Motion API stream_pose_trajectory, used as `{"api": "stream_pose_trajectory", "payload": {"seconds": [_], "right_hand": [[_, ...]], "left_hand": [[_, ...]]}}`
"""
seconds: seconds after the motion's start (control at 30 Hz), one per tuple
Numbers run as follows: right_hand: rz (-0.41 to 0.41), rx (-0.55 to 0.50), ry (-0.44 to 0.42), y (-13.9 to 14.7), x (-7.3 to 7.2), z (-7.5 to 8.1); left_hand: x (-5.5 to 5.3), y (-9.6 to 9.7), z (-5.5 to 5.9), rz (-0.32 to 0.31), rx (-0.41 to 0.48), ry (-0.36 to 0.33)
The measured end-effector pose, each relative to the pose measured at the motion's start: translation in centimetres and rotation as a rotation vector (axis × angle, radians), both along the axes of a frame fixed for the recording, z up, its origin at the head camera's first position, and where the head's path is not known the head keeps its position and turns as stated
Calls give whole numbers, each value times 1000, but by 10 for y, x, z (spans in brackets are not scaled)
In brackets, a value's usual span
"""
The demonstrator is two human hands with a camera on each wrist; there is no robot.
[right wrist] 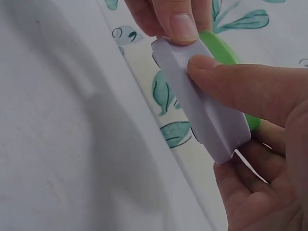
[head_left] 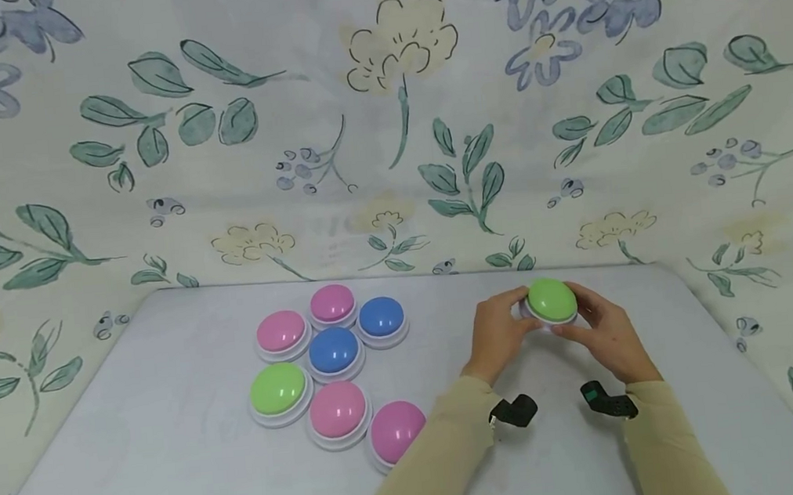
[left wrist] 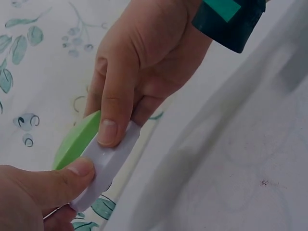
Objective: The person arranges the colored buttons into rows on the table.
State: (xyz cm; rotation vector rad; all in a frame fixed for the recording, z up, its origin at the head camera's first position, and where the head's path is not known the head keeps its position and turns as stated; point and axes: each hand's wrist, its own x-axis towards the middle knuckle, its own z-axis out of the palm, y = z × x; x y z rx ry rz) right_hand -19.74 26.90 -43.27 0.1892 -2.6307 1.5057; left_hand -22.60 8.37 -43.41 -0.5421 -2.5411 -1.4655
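Note:
A green dome button (head_left: pixel 552 300) with a white base is held between both hands at the right of the head view, raised off the table. My left hand (head_left: pixel 498 334) grips its left side, my right hand (head_left: pixel 610 336) its right side. In the left wrist view, both thumbs press the white rim (left wrist: pixel 107 161) of the base, with the green dome (left wrist: pixel 77 140) facing away. From the right wrist view, fingers curl round the lower end of the white base (right wrist: pixel 211 108); the green cap (right wrist: pixel 220 48) shows behind it.
Left of the hands stand two blue buttons (head_left: pixel 381 316), another green button (head_left: pixel 277 388) and several pink buttons (head_left: pixel 337 409). The nearest pink one (head_left: pixel 396 431) is partly behind my left sleeve (head_left: pixel 436 456). A floral cloth (head_left: pixel 392 193) rises behind the white table (head_left: pixel 175 471).

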Motion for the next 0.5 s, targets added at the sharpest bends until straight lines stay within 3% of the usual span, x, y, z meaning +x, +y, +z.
{"api": "stream_pose_trajectory", "payload": {"seconds": [0.23, 0.5], "right_hand": [[-36, -13, -36, 2, 2, -8], [-70, -24, -96, 4, -2, -16]], "left_hand": [[-4, 8, -10, 3, -44, -39], [-8, 13, -11, -11, -75, -81]]}}
